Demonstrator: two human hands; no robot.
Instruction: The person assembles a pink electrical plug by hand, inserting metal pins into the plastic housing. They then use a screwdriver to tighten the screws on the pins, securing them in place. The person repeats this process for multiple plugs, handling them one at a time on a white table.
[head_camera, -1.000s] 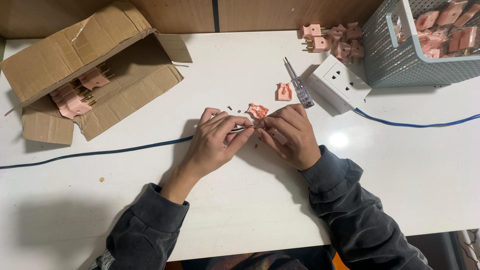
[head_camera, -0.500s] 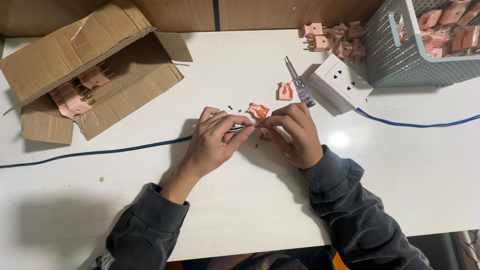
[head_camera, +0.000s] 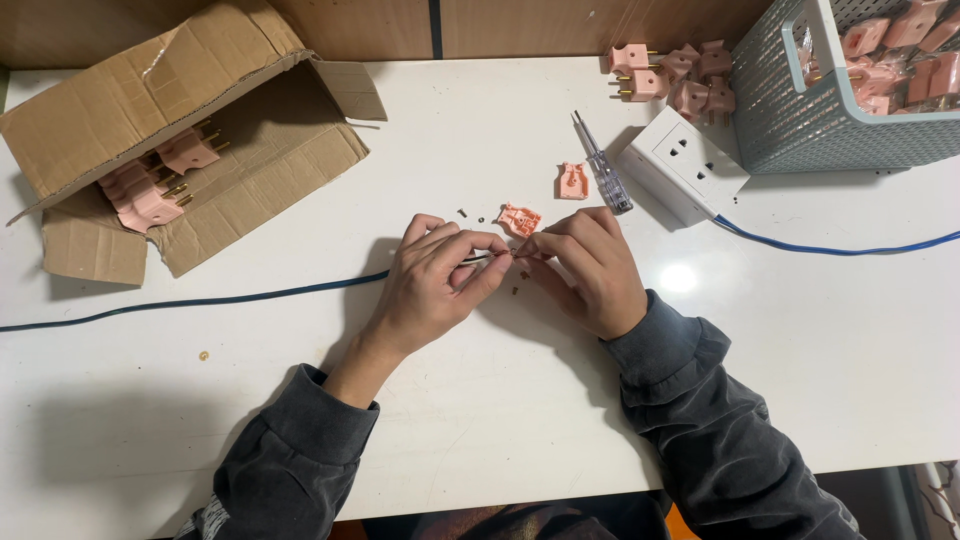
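My left hand (head_camera: 437, 283) pinches the end of a dark blue cable (head_camera: 200, 302) that runs in from the left across the white table (head_camera: 480, 420). My right hand (head_camera: 588, 268) meets it fingertip to fingertip, gripping the cable's bare wire tip between thumb and forefinger. Just above my fingers lies an open pink plug half (head_camera: 519, 219), with tiny dark screws (head_camera: 467, 212) beside it. A second pink plug half (head_camera: 572, 181) lies further back, next to a screwdriver (head_camera: 603, 172) with a clear handle.
An open cardboard box (head_camera: 190, 120) at the back left holds pink plugs (head_camera: 150, 185). A white socket block (head_camera: 683, 172) with a blue lead (head_camera: 830, 248) sits back right. Loose pink plugs (head_camera: 670, 75) lie beside a grey-blue mesh basket (head_camera: 800, 120) with more.
My hands stay together over the cable end; the fingers have shifted only slightly. Nothing else on the table has moved.
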